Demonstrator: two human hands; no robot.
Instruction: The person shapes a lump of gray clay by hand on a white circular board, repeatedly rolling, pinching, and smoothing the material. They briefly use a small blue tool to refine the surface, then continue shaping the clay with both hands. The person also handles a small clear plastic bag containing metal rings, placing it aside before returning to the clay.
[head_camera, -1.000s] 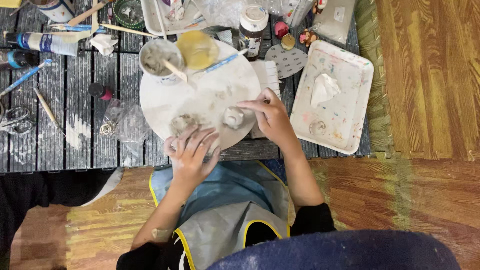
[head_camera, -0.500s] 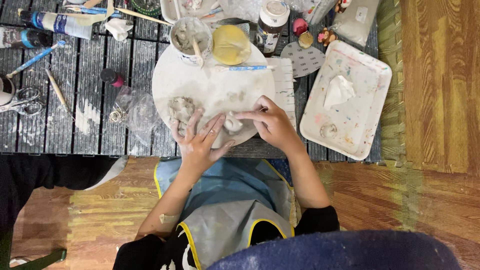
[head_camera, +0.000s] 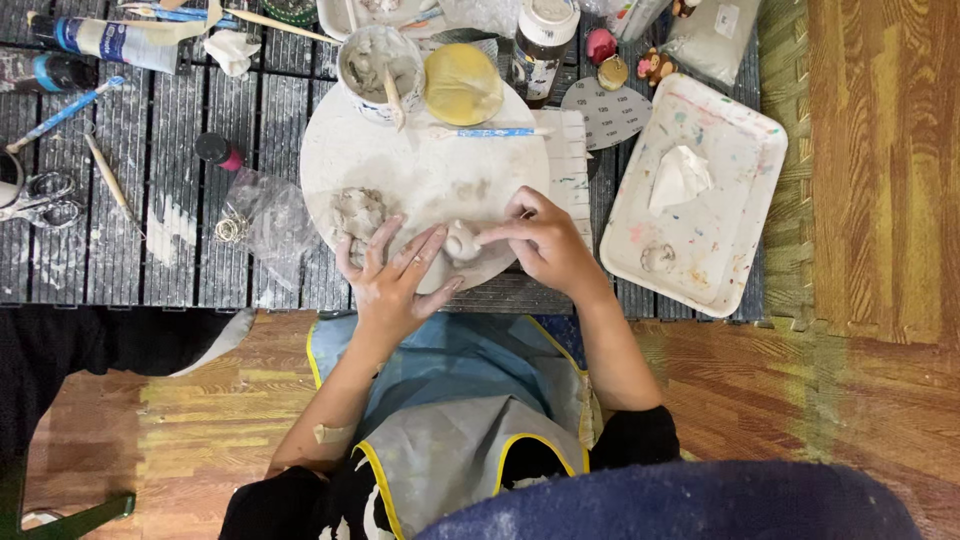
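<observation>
Both hands meet over a small clay piece near the front edge of the round white board. Left hand lies flat, fingers spread, touching it. Right hand pinches it with curled fingertips. Clay lump sits just left; paint-stained tray right.

Two hands, left hand and right hand; one round board; two clay lumps; one cup; one yellow sponge; one tray; one pair of scissors.
</observation>
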